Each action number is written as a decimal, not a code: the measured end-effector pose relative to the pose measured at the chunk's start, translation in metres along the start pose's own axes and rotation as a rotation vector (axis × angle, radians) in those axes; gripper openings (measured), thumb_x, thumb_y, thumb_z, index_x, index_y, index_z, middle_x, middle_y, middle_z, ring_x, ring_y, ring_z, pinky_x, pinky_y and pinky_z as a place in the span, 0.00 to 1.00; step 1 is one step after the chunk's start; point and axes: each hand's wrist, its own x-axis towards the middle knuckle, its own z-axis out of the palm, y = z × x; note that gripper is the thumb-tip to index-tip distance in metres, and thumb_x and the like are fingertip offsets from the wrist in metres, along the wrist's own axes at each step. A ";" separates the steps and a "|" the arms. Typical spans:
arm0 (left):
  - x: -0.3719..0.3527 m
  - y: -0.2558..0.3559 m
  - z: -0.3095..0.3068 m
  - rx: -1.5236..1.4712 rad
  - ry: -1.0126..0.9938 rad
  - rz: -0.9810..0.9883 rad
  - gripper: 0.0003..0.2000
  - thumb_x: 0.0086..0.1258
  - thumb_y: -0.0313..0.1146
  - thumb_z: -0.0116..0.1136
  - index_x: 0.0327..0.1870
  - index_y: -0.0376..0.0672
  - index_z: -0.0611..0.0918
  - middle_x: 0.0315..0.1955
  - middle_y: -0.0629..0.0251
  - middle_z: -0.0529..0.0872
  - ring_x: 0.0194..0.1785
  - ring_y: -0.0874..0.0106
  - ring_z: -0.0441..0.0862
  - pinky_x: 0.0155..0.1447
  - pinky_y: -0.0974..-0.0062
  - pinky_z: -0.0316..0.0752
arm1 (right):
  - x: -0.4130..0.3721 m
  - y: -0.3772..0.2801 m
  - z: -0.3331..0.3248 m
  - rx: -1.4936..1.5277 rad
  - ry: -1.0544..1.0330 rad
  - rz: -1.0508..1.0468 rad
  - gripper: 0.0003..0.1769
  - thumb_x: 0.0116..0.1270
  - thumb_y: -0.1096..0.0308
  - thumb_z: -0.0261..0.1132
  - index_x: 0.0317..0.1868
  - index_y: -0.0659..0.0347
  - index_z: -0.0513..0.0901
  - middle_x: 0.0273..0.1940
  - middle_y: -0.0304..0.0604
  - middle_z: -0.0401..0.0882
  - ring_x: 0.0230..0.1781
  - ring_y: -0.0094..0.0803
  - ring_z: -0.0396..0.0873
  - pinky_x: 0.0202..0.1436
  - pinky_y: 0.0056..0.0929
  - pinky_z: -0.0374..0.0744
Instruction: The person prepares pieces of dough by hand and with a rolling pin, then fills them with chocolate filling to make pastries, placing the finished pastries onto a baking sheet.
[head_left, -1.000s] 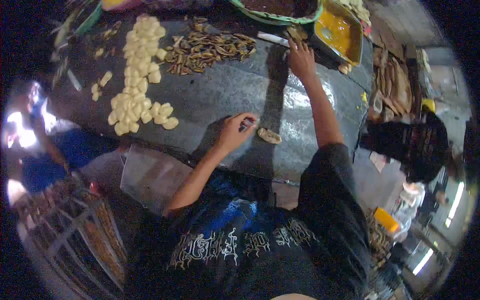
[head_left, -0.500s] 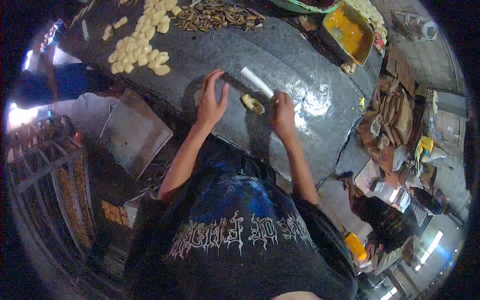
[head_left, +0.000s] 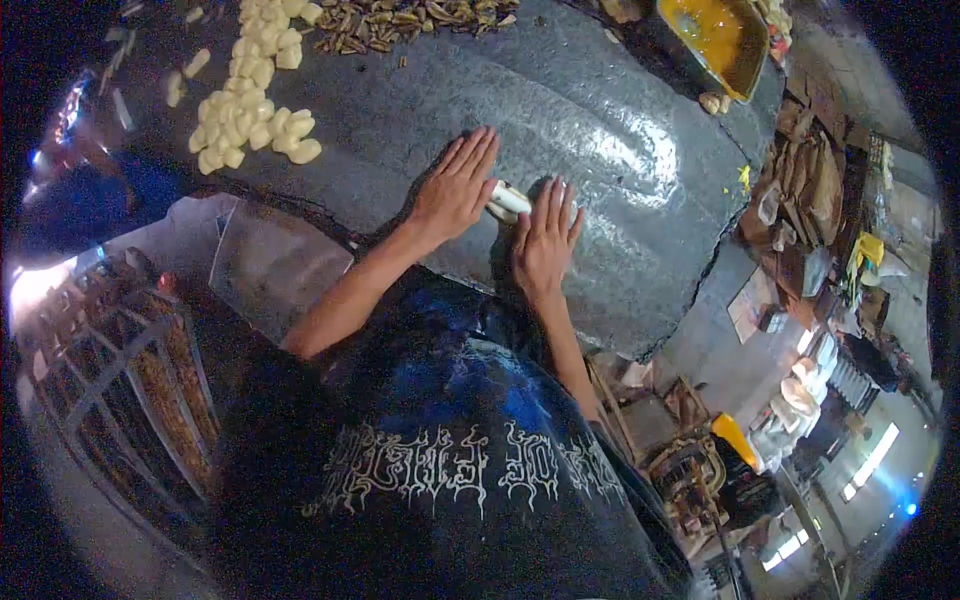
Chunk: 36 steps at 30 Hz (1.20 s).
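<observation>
A short white rolling pin lies on the dark worktop between my hands, its middle showing. My left hand rests flat over its left end, fingers stretched out. Over the other end lies my right hand, palm down with the fingers extended and slightly apart. Just beneath the pin a small bit of pale dough shows, mostly hidden. Many pale dough pieces are heaped on the worktop at the upper left. Beside them is a pile of brown strips.
A metal tray holding yellow liquid stands at the upper right of the worktop. Crumpled brown paper or cardboard lies beyond its right edge. On the left are a flat board and a metal rack.
My right hand has brought the rolling pin down onto the dough and loosened from a fist to flat. My left hand has moved right and down onto the pin. The view has shifted slightly.
</observation>
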 end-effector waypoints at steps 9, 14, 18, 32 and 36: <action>0.096 -0.041 0.023 -0.002 0.172 0.089 0.29 0.81 0.40 0.44 0.77 0.31 0.63 0.78 0.48 0.62 0.82 0.55 0.56 0.83 0.51 0.48 | 0.102 0.047 0.014 -0.122 -0.004 0.096 0.39 0.83 0.48 0.40 0.81 0.70 0.49 0.84 0.56 0.43 0.85 0.51 0.36 0.82 0.64 0.33; 0.166 -0.032 0.001 0.438 0.093 -0.055 0.32 0.71 0.37 0.54 0.74 0.30 0.66 0.75 0.42 0.65 0.80 0.55 0.60 0.83 0.52 0.50 | 0.159 0.063 -0.007 0.043 0.126 0.207 0.41 0.80 0.47 0.48 0.80 0.69 0.53 0.82 0.64 0.44 0.83 0.59 0.45 0.82 0.58 0.48; 0.117 -0.044 0.012 -0.402 0.220 0.172 0.17 0.70 0.34 0.54 0.56 0.36 0.81 0.52 0.50 0.83 0.59 0.51 0.79 0.64 0.53 0.74 | 0.087 0.029 -0.013 0.157 0.540 -0.055 0.24 0.74 0.63 0.63 0.64 0.68 0.74 0.60 0.63 0.73 0.58 0.58 0.73 0.62 0.53 0.72; -0.009 -0.007 0.036 -0.406 0.333 0.028 0.17 0.70 0.30 0.62 0.60 0.49 0.86 0.72 0.58 0.74 0.71 0.58 0.74 0.73 0.55 0.70 | 0.046 0.049 0.034 0.507 0.227 -0.226 0.20 0.65 0.72 0.68 0.57 0.65 0.81 0.56 0.59 0.81 0.54 0.56 0.79 0.61 0.52 0.77; -0.023 0.024 0.050 -0.350 0.464 0.043 0.14 0.76 0.34 0.57 0.57 0.40 0.84 0.64 0.54 0.81 0.66 0.60 0.79 0.71 0.62 0.72 | 0.023 0.042 0.018 0.460 0.188 -0.407 0.24 0.71 0.67 0.58 0.66 0.65 0.73 0.65 0.59 0.74 0.66 0.54 0.72 0.71 0.50 0.69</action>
